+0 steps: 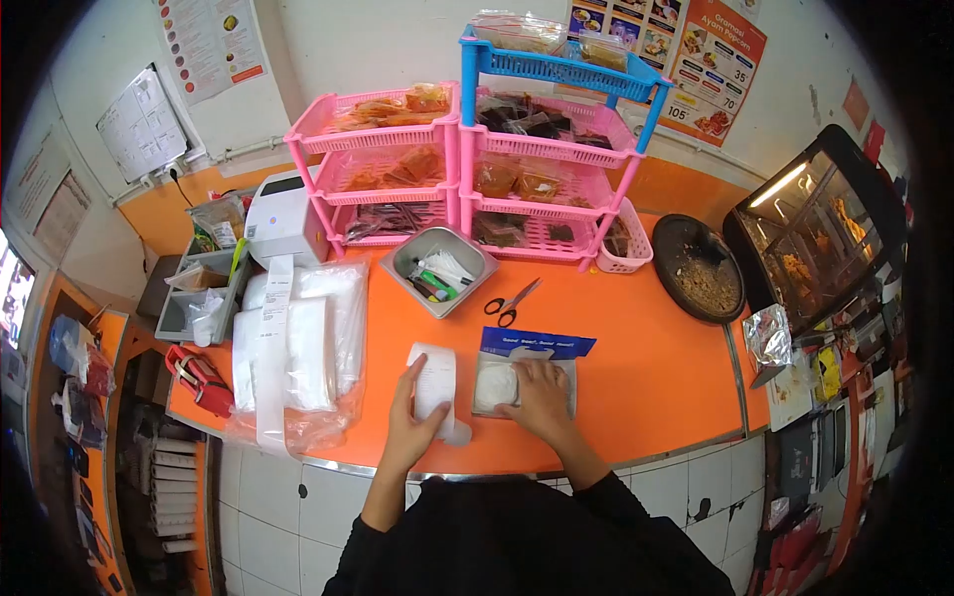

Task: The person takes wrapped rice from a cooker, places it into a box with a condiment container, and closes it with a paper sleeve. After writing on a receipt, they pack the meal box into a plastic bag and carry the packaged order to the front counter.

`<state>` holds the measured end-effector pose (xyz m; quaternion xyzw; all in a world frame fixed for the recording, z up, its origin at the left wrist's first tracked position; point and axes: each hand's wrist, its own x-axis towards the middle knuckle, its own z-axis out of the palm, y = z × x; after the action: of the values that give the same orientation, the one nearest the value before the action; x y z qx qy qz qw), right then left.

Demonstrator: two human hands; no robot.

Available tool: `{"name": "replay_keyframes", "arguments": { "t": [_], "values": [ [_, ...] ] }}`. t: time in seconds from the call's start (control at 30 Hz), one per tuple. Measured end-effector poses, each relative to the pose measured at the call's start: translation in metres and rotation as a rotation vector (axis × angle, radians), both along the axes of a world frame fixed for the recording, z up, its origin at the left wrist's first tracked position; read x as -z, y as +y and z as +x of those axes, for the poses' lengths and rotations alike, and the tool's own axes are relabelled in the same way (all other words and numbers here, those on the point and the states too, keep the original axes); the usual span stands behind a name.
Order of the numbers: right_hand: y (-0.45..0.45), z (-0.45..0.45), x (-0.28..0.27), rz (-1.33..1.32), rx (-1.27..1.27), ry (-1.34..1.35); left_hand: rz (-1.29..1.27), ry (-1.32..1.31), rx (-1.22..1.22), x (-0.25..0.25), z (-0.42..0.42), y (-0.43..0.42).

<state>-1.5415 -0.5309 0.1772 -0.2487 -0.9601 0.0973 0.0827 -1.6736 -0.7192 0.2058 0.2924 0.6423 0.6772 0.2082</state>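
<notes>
Nearest to me, my left hand is half closed around a curled paper strip, thumb on one edge and fingers on the other. The strip is above the near part of the orange table. I judge it very light and thin, easy to crease or tear, so a gentle hold by both edges suits it.

Just beside it, on the table, is an open box with a blue lid, which looks like thin card. I would take it by its side walls, because the lid may bend. My right hand lies over it with bent fingers, near a white bundle; whether they grip anything, I cannot tell. The bundle seems soft, perhaps heavier than the box, and better held from below.

Farther away are the scissors, then a metal tray and the pink racks.
</notes>
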Motion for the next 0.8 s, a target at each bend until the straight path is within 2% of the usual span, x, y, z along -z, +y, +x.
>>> {"name": "replay_keyframes", "arguments": {
  "t": [0.03, 0.1, 0.2, 0.27, 0.33, 0.37, 0.4, 0.43, 0.47, 0.53, 0.57, 0.63, 0.73, 0.8],
  "values": [
    [-0.007, -0.002, -0.012, -0.094, -0.03, 0.108, 0.027, -0.091, 0.082, -0.003, -0.002, -0.008],
    [-0.022, -0.006, -0.035, -0.288, -0.097, 0.317, 0.067, -0.016, 0.117, -0.025, 0.002, -0.017],
    [-0.04, -0.017, -0.046, -1.617, -0.191, 0.367, 0.072, -0.005, 0.182, -0.045, 0.015, -0.03],
    [-0.061, -0.028, -0.065, -1.62, -0.118, 0.517, 0.077, 0.001, 0.208, -0.039, 0.02, -0.036],
    [-0.069, -0.039, -0.072, -1.572, -0.064, 0.67, 0.104, -0.029, 0.132, -0.027, 0.024, -0.045],
    [-0.066, -0.042, -0.077, -1.615, 0.062, 0.705, 0.107, -0.064, 0.101, -0.022, 0.027, -0.052],
    [-0.071, -0.039, -0.089, -1.622, 0.046, 0.813, 0.109, -0.099, 0.07, -0.015, 0.029, -0.06],
    [-0.077, -0.034, -0.107, -1.628, 0.032, 0.923, 0.068, 0.125, 0.016, 0.004, 0.026, -0.068],
    [-0.08, -0.032, -0.116, -1.631, 0.019, 1.036, -0.065, 0.171, 0.053, 0.018, 0.024, -0.078],
    [-0.073, -0.008, -0.102, -1.661, -0.275, 0.99, -0.331, 0.257, 0.135, 0.039, 0.016, -0.101],
    [-0.073, 0.005, -0.094, -1.666, -0.42, 0.966, -0.302, 0.344, 0.102, 0.046, 0.008, -0.107],
    [-0.085, 0.026, -0.097, -1.664, -0.441, 0.786, -0.24, 0.514, 0.041, 0.059, -0.008, -0.115],
    [-0.104, 0.036, -0.095, -1.573, -0.494, 0.555, -0.307, 0.871, -0.035, 0.076, -0.042, -0.113],
    [-0.122, 0.018, -0.1, -1.599, -0.476, 0.455, -0.338, 0.865, -0.095, 0.083, -0.055, -0.108]
  ]
}}
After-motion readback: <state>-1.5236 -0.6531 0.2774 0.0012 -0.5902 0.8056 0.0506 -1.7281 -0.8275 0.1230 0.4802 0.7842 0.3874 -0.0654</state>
